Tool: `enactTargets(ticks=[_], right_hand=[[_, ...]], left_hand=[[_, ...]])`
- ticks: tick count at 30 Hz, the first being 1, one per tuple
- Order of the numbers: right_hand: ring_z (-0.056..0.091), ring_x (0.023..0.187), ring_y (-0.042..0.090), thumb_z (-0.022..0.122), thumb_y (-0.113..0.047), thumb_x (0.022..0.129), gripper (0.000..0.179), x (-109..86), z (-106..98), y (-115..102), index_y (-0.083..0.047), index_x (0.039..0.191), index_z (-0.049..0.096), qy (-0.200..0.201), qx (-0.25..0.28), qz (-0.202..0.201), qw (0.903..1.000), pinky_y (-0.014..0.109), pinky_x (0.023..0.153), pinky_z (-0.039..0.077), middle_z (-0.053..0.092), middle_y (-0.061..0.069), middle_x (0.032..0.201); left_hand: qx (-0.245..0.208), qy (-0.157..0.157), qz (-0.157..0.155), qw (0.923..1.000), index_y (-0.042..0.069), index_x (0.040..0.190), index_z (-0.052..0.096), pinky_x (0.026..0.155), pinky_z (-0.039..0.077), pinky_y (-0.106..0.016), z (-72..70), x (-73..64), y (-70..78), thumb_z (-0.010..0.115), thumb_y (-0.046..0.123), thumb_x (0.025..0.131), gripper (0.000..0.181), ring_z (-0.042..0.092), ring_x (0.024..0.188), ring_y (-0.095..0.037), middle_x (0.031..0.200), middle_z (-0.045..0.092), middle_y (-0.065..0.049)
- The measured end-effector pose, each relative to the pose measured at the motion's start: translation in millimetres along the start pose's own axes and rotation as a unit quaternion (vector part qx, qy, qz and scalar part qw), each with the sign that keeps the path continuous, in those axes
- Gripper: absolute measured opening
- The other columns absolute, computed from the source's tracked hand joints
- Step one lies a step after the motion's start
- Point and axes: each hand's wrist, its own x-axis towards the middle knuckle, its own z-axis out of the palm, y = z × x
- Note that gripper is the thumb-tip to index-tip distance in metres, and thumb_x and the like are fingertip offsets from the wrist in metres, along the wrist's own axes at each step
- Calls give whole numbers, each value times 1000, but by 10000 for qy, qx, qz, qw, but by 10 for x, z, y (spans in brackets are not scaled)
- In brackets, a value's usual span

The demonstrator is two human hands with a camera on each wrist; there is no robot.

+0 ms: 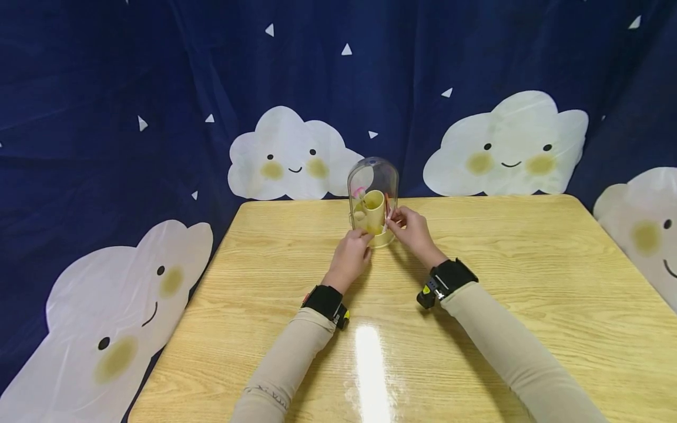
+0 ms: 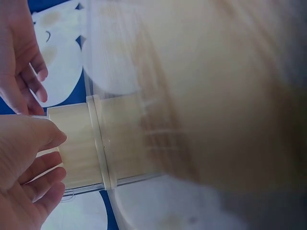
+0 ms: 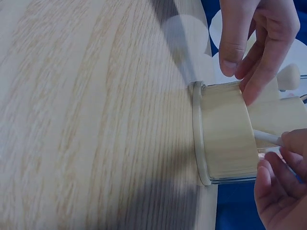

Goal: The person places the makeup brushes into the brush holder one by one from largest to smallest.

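Note:
A clear domed organizer [image 1: 373, 166] with a cream base [image 1: 382, 241] stands near the table's far edge. Inside it are a cream cup [image 1: 375, 201], a pink-tipped brush [image 1: 359, 192] and an orange stick [image 1: 387, 202]. My right hand [image 1: 414, 229] pinches a thin white stick [image 3: 266, 138] between thumb and fingers; its lower end reaches behind the base's rim. On the organizer's front left, my left hand [image 1: 351, 254] has its fingertips right at the rim, fingers loosely bent. In the right wrist view, a pale brush head [image 3: 289, 76] shows behind the left hand.
The organizer rests on a wood-grain table [image 1: 285, 258]. Behind the table hangs a dark blue curtain [image 1: 391, 70] with smiling white clouds [image 1: 510, 147]. Black straps with small cameras [image 1: 449, 279] circle both wrists.

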Motion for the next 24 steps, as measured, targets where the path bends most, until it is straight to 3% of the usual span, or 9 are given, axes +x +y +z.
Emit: enactTargets(ticks=[8,24], right_hand=[[63,76,29,72,-9,93,14,30,21,84,4,89,67,25,-525,44,9986,30,67,47,68,18,88],[61,79,31,74,-10,90,15,77,85,112,6,92,71,-9,-795,-201,9966,36,70,48,64,20,91]], left_hand=[[73,27,112,9999,4,124,71,98,53,-32,2,-11,10,70,10,94,31,64,114,-25,121,67,-12],[115,-64,135,9998,4,124,70,95,54,-32,-1,-6,6,72,10,93,32,65,111,-25,120,67,-12]])
